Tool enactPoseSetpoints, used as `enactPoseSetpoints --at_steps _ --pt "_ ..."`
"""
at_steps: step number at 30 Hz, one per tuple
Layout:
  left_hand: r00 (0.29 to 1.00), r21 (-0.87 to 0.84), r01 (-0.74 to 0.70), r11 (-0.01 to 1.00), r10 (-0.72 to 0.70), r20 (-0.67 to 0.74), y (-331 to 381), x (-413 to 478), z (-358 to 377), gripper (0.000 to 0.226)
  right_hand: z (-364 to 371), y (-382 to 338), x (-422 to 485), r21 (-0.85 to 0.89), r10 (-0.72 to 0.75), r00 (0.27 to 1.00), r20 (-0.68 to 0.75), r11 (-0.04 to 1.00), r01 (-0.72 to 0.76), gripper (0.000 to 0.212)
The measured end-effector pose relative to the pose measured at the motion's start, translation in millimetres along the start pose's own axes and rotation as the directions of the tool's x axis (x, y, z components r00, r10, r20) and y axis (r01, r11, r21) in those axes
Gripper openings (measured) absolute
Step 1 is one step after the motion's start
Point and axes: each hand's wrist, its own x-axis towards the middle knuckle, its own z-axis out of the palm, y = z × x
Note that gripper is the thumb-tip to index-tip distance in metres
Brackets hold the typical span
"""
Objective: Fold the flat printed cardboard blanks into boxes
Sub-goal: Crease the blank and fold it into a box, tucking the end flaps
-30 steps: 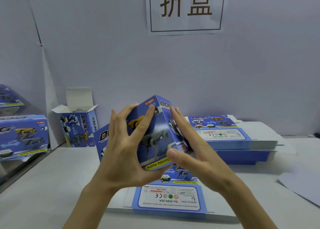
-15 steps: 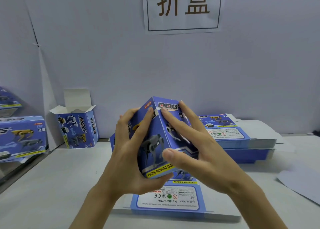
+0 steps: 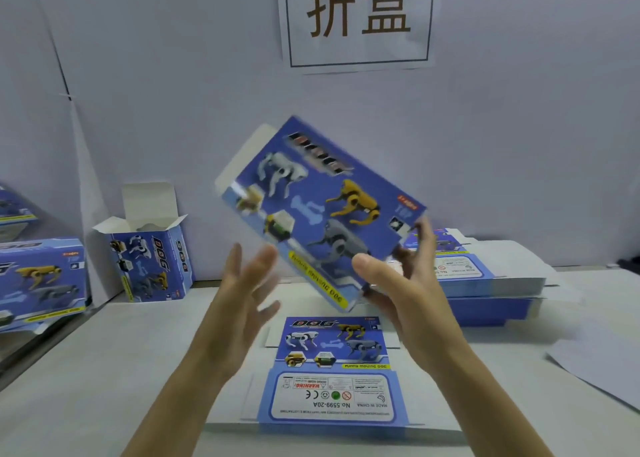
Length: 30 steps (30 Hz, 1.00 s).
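Just above the nearest blank [image 3: 332,397] on the table [image 3: 104,370], the left hand [image 3: 242,294] has let go and hangs free, fingers [image 3: 266,259] spread, while the right hand [image 3: 405,294] alone grips the box [image 3: 318,207] by its lower right corner, thumb on the printed face. Both hands cupped it a moment ago, so I judge it squared up and swinging round for its end flaps. Blur hides those flaps; beyond the blank, the stack [image 3: 491,280] is partly behind the right hand.

The blue dog-toy box [image 3: 322,211], blurred, tilts in the air, white flap [image 3: 251,148] at its upper left. Flat blanks [image 3: 332,387] lie stacked beneath it, a second stack [image 3: 491,280] at right; a folded box [image 3: 149,266] stands open-topped at left.
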Motion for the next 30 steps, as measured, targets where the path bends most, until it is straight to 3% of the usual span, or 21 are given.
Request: enactPoseSetpoints --at_steps 2,4,5,7,9,12,14,19,26,30 --pt "0.998 -0.177 0.027 0.984 -0.018 0.054 -1.3 3.1 -2.7 0.093 -1.6 1.6 -2.2 -0.093 0.079 0.986 0.148 0.994 -0.066 0.103" --pt "0.999 -0.150 -0.041 0.988 0.043 0.013 -6.5 5.6 -3.8 0.054 -6.3 1.8 1.3 -0.230 0.143 0.972 0.189 0.968 -0.098 0.093" --pt "0.994 -0.100 -0.106 0.989 0.105 -0.013 -9.6 8.5 -7.8 0.047 -8.2 3.2 7.8 -0.269 0.162 0.976 0.146 0.956 -0.119 0.082" --pt "0.965 0.113 -0.262 0.958 0.257 0.055 -15.1 14.1 -16.6 0.055 -15.7 4.7 19.5 -0.257 0.196 0.980 0.013 0.948 -0.187 0.047" --pt "0.951 0.353 -0.290 0.890 0.227 0.209 -26.3 17.3 -24.1 0.076 -22.8 6.8 22.2 -0.213 0.209 0.976 -0.055 0.953 -0.217 0.027" --pt "0.937 0.509 -0.250 0.824 0.074 0.341 -57.4 17.6 -23.4 0.095 -24.6 11.5 12.8 -0.157 0.177 0.984 -0.002 0.972 -0.175 0.058" --pt "0.949 0.524 -0.205 0.827 0.037 0.313 -74.4 15.9 -19.6 0.099 -25.4 19.1 9.5 -0.114 0.205 0.978 -0.035 0.972 -0.207 0.067" --pt "0.958 0.523 -0.167 0.836 0.013 0.285 -83.8 21.7 -22.6 0.104 -30.4 28.1 15.7 -0.096 0.210 0.977 -0.029 0.973 -0.212 0.057" --pt "0.964 0.528 -0.172 0.832 0.032 0.264 -85.3 20.3 -20.5 0.099 -33.3 42.3 19.6 0.058 0.186 0.978 -0.096 0.982 -0.181 0.040" --pt "0.972 0.479 -0.146 0.866 0.034 0.233 -89.9 22.2 -19.9 0.084 -37.8 55.2 16.8 0.246 0.258 0.962 -0.092 0.942 -0.229 0.034"
